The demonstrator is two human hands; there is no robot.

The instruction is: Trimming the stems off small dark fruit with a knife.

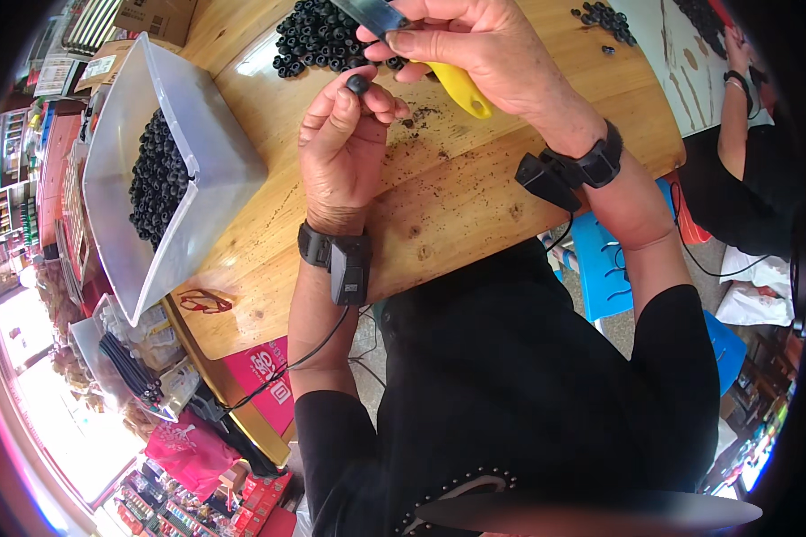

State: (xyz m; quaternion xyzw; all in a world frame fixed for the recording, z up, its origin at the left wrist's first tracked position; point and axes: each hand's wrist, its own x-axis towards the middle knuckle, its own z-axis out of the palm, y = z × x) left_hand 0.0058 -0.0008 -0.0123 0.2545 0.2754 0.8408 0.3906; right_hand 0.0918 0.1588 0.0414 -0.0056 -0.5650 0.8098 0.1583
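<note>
Between the thumb and fingertips of my left hand (338, 152) is a small round black piece (357, 85), rubber-like in look. My right hand (497, 49) grips a knife; its yellow handle (459, 88) sticks out below the palm, and its grey blade (372, 14) points up and left, apart from the piece. Just beyond both hands lies a pile of similar black pieces (309, 40) on the wooden table (331, 295). Dark crumbs (421, 116) are scattered on the wood beneath my hands.
On the left, a tilted translucent plastic bin (228, 134) holds many black pieces (158, 179). Red-framed glasses (204, 301) lie near the table edge. Another person's arm (734, 125) is at a white table on the right, near a smaller pile (604, 20). Cables hang from my wrist devices.
</note>
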